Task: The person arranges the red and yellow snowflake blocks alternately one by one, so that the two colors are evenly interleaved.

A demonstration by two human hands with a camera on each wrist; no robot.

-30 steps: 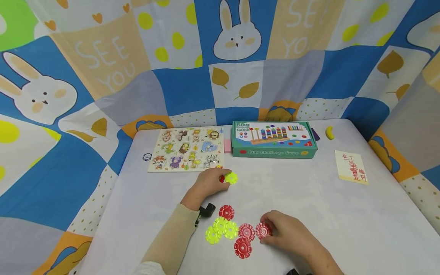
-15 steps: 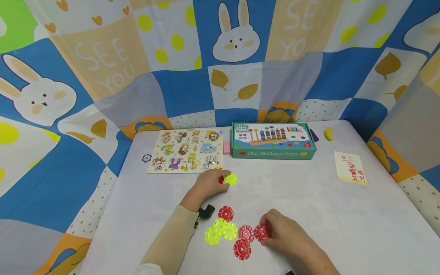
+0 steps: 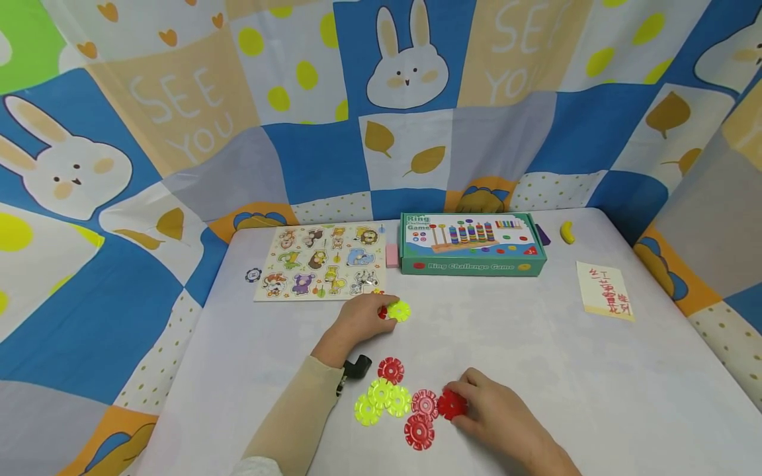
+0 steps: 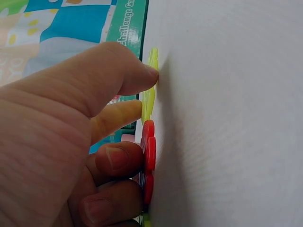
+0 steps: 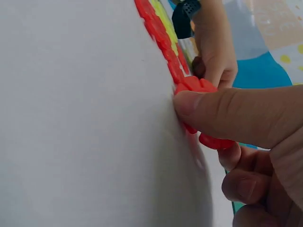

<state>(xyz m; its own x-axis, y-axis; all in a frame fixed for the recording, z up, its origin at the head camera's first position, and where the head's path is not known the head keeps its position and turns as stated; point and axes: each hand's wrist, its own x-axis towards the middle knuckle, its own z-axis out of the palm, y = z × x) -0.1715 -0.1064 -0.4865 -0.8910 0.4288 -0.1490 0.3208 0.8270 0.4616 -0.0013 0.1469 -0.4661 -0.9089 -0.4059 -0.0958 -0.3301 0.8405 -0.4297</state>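
Near the lower edge of an animal picture board (image 3: 321, 264), my left hand (image 3: 361, 318) pinches a yellow flower-shaped plastic disc (image 3: 401, 311) between thumb and index finger. Its other fingers lie against a red disc (image 4: 149, 161) beside the yellow one, mostly hidden in the head view. Closer to me, my right hand (image 3: 499, 415) grips a red notched disc (image 3: 452, 404) by thumb and fingers; this disc looks tilted in the right wrist view. Its left edge meets or overlaps a paler red disc (image 3: 424, 403); I cannot tell whether they interlock. Another red disc (image 3: 419, 432) adjoins below.
Several yellow discs (image 3: 381, 395) overlap to the left, with one red disc (image 3: 391, 371) above them. A green ring game box (image 3: 473, 244), a pink block (image 3: 391, 256), a banana toy (image 3: 567, 232) and a handwritten note (image 3: 604, 291) lie farther back. A blue-white disc (image 3: 253, 275) sits far left.
The right hand has shifted slightly left with its red disc, which has turned and come against the paler red disc. The left hand stays at the yellow disc.
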